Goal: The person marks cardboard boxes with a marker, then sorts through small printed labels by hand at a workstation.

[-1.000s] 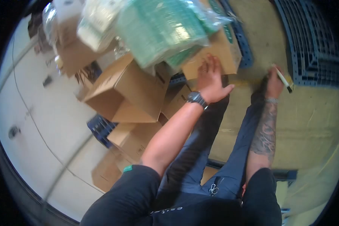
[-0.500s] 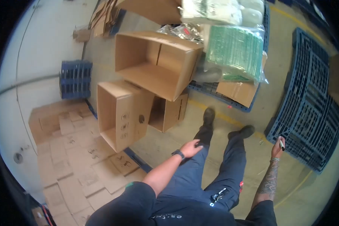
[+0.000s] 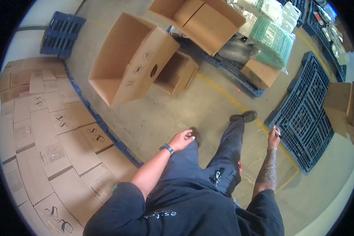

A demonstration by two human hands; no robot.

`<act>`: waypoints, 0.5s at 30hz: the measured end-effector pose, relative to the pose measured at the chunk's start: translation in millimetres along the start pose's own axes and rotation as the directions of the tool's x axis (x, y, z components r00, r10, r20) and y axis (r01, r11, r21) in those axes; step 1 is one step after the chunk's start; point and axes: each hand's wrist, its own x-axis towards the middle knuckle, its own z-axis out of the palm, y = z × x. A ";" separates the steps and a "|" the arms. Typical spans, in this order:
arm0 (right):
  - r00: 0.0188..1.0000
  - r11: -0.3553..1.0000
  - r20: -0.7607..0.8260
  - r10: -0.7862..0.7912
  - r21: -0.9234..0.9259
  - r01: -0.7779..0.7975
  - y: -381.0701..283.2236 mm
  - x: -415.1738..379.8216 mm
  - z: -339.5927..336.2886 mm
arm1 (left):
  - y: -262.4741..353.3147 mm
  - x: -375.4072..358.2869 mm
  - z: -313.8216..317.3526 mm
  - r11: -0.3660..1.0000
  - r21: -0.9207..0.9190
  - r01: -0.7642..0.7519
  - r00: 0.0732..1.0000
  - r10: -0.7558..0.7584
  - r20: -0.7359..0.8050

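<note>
My left hand [image 3: 181, 140], with a dark watch at the wrist, hangs over my left thigh. Its fingers are loosely bent and apart, and nothing shows in them. On the other side, my right hand [image 3: 274, 135] is closed around a marker pen [image 3: 278, 134], whose dark end points outward. That hand is held beside the near edge of a blue plastic pallet [image 3: 303, 114], seemingly above the floor. Ahead of my left hand stand an open cardboard box [image 3: 139, 67] and a smaller open box [image 3: 178, 74].
Cartons [image 3: 53, 145] cover a blue pallet along my left. Another open box [image 3: 208, 23] and green plastic-wrapped goods [image 3: 270, 41] sit ahead over a pallet [image 3: 240, 78]. Stacked blue pallets [image 3: 62, 34] stand far left. Brown cardboard [image 3: 338, 106] is at the right.
My view has swung left and I have stepped, so more of the left cartons shows. My left hand has lifted away from my thigh. The pen stays in my right hand.
</note>
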 end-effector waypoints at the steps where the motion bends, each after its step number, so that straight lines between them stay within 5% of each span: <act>1: 1.000 1.000 -0.005 0.000 -0.018 0.000 -1.6 -20.5 8.7 | -21.7 -10.3 -8.7 0.999 -0.035 -0.020 0.999 0.019 -0.034; 4: 0.985 0.985 -0.011 -0.170 0.000 0.170 -5.6 -65.3 28.3 | -89.0 -62.1 -27.0 1.000 -0.028 0.007 0.987 -0.011 -0.159; 10: 0.986 0.998 0.155 -0.055 0.040 0.050 -32.5 -186.1 38.0 | -258.7 -162.2 -69.4 0.930 0.176 0.323 0.938 -0.291 -0.187; 13: 0.984 0.985 0.078 -0.159 -0.053 0.163 29.4 -215.4 24.9 | -282.3 -199.0 -58.8 0.908 0.209 0.363 0.928 -0.333 -0.168; 15: 0.995 0.995 0.027 -0.097 -0.021 0.097 34.3 -249.6 -0.6 | -264.3 -205.6 -55.0 0.896 0.283 0.342 0.939 -0.317 -0.134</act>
